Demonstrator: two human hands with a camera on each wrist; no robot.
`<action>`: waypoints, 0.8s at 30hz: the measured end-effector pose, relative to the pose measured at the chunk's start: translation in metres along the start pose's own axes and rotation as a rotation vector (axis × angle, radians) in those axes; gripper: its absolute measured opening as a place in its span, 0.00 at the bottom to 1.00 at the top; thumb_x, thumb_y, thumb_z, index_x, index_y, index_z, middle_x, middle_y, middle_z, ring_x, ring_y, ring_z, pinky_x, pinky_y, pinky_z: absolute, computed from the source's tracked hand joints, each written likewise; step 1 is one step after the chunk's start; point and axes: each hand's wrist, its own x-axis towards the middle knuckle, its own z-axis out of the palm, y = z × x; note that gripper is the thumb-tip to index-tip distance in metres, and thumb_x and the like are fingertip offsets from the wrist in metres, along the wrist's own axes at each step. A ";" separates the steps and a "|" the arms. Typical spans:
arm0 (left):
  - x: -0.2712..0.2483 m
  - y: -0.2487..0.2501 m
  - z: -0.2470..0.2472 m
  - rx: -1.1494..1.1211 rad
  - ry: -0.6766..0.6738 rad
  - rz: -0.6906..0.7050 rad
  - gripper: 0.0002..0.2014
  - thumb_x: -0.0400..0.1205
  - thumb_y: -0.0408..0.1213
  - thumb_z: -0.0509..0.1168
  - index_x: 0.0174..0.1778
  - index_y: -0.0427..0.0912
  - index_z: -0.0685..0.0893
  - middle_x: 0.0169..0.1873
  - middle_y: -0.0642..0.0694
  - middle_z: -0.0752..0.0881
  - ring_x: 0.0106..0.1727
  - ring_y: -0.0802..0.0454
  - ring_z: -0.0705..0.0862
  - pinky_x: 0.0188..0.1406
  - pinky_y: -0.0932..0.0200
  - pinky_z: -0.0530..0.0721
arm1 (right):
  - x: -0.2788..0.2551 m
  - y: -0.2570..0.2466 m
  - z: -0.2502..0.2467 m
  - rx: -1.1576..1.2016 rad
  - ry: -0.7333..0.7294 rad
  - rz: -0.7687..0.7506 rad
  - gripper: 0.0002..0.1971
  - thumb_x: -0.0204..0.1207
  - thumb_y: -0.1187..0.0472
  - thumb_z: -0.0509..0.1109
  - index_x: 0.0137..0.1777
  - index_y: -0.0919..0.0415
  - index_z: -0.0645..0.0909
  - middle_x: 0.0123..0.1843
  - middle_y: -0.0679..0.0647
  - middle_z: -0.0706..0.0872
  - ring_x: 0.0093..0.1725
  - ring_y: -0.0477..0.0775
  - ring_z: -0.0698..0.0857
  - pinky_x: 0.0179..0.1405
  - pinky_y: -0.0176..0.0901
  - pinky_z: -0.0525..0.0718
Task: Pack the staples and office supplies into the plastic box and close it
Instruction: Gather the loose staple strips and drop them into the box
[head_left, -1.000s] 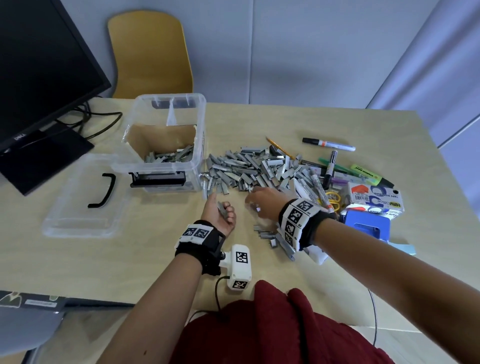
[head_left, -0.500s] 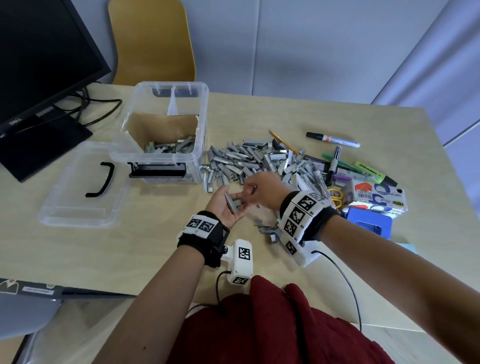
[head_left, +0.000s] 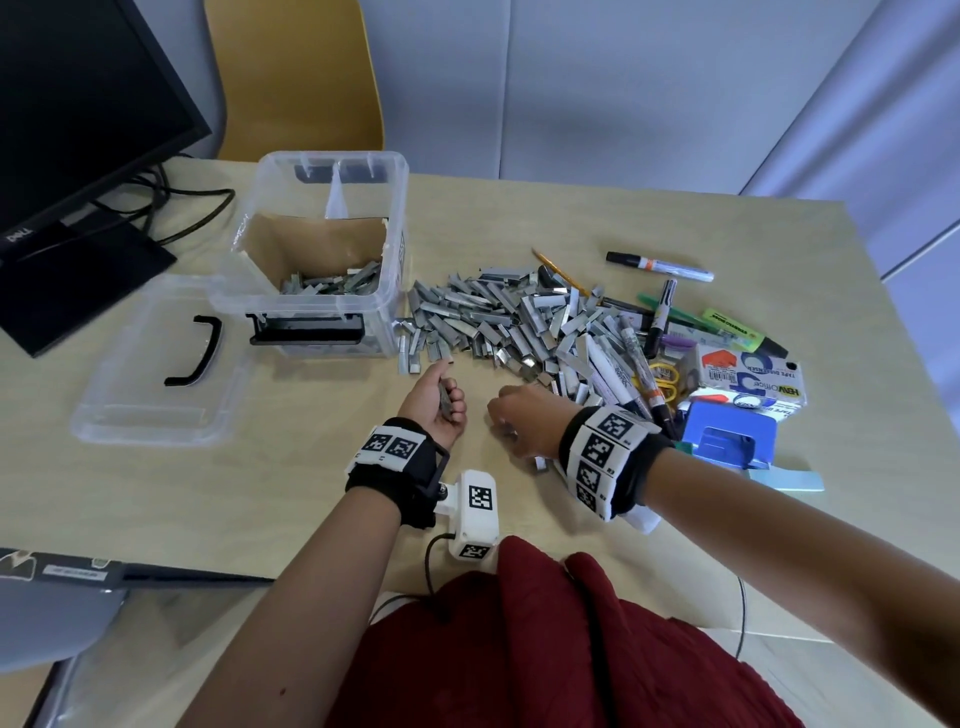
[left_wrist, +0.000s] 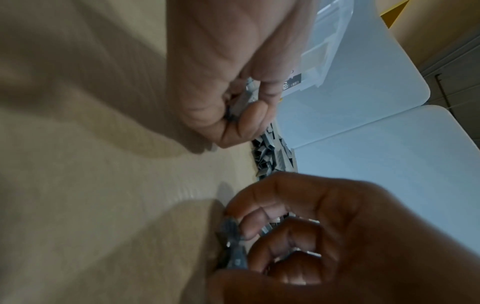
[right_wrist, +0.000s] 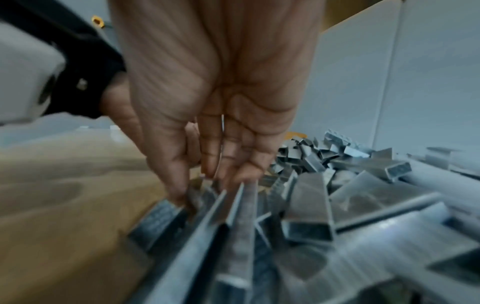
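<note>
Gripping staple strips (head_left: 445, 399), left hand (head_left: 435, 405) rests beside right hand (head_left: 522, 423).

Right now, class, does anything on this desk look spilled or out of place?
Yes. Staple strips lie in a loose heap on the table right of the plastic box, tangled with markers, while few sit inside the box. Its lid lies off, flat beside it.
</note>
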 end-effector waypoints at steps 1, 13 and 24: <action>0.000 -0.001 0.000 -0.011 0.000 0.000 0.21 0.85 0.48 0.55 0.27 0.45 0.66 0.10 0.53 0.70 0.10 0.59 0.68 0.11 0.75 0.62 | 0.001 0.000 0.001 0.017 0.009 0.007 0.16 0.63 0.70 0.77 0.50 0.63 0.79 0.54 0.56 0.79 0.52 0.57 0.80 0.54 0.53 0.85; -0.007 -0.012 0.013 -0.105 -0.092 -0.038 0.20 0.87 0.49 0.52 0.44 0.35 0.77 0.33 0.39 0.83 0.31 0.48 0.82 0.25 0.62 0.85 | -0.006 -0.003 -0.047 0.548 0.252 0.032 0.05 0.73 0.65 0.72 0.46 0.66 0.83 0.48 0.57 0.87 0.37 0.45 0.82 0.33 0.23 0.74; -0.002 -0.010 0.005 0.157 -0.063 -0.155 0.23 0.84 0.55 0.54 0.26 0.47 0.64 0.10 0.53 0.69 0.08 0.60 0.64 0.07 0.76 0.56 | 0.011 0.024 -0.033 0.082 0.094 0.067 0.13 0.75 0.65 0.69 0.60 0.60 0.81 0.61 0.53 0.82 0.63 0.54 0.79 0.67 0.47 0.77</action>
